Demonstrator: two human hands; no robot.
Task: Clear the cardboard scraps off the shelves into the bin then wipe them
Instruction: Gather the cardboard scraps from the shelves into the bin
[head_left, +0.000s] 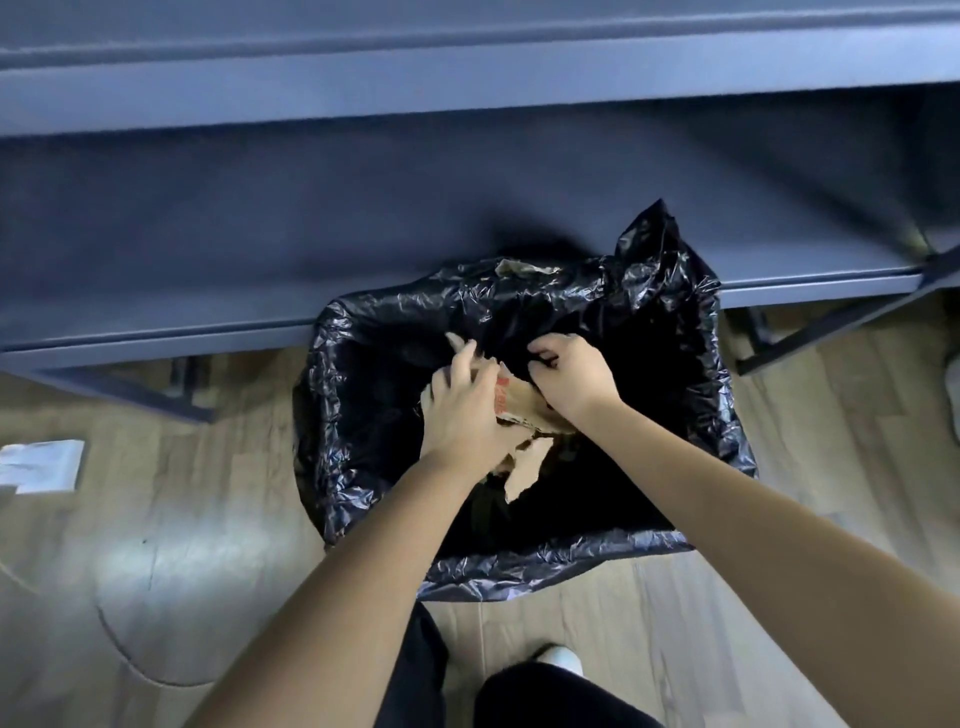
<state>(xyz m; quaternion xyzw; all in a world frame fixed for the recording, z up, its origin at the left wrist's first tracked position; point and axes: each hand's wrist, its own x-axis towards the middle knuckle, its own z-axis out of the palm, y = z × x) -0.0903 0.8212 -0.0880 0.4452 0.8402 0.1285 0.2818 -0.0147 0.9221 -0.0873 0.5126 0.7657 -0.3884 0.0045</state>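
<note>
Cardboard scraps (519, 410) sit gripped between both hands (511, 400) over the bin (332, 415).

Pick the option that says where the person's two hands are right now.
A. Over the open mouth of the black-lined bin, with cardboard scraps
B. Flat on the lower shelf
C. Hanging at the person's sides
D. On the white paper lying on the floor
A: the left hand and right hand are together above the bin, clutching torn cardboard scraps over its dark opening.

Glossy black bin liner (519, 306); tan cardboard scraps (524, 405) with red print; blue-grey shelves (363, 218); pale wood-grain floor (156, 545)
</note>
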